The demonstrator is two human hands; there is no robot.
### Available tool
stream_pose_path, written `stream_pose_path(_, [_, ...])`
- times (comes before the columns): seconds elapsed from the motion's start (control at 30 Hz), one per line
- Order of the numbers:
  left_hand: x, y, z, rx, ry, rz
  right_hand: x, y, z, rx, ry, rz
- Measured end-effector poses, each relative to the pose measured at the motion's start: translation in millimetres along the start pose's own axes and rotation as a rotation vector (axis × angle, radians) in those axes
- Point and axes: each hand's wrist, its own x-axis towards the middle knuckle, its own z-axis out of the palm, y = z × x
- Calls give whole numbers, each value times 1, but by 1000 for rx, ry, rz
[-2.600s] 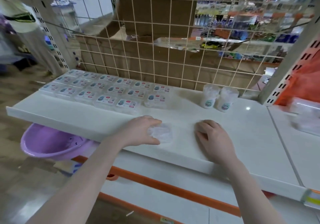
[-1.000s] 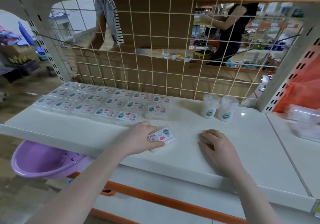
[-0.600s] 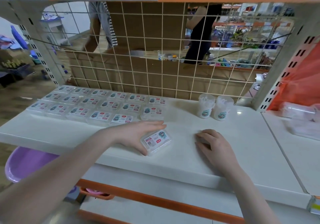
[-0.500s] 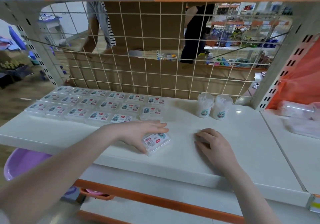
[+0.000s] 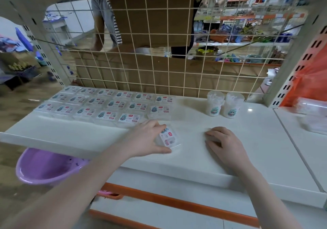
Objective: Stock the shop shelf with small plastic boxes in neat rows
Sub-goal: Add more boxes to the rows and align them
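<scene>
Clear plastic box (image 5: 168, 136), label up, turned slantwise on white shelf (image 5: 247, 140), held in left hand (image 5: 148, 138). Three neat rows of boxes (image 5: 106, 103) lie flat behind.

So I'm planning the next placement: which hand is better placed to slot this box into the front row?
Left. The left hand already grips the loose box, right beside the front row's open end. The right hand rests on the shelf, farther off.

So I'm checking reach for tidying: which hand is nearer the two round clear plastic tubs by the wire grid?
Right. The right hand rests just in front of the two round clear plastic tubs; the left hand lies farther left, holding a small plastic box.
</scene>
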Motion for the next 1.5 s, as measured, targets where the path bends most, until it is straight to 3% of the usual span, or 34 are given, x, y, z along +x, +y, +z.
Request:
stream_pose_path(0.17, [-13, -8, -1, -40, 1, 2, 0, 0, 0, 4, 4, 8])
stream_pose_path(0.47, [4, -4, -5, -87, -45, 254, 0, -2, -1, 0, 1, 10])
stream_pose_path(0.9, [4, -3, 25, -27, 252, 49, -1, -17, 0, -203, 16, -43])
stream_pose_path(1.5, [13, -4, 21, 8, 276, -153, 0, -19, 4, -387, -58, -47])
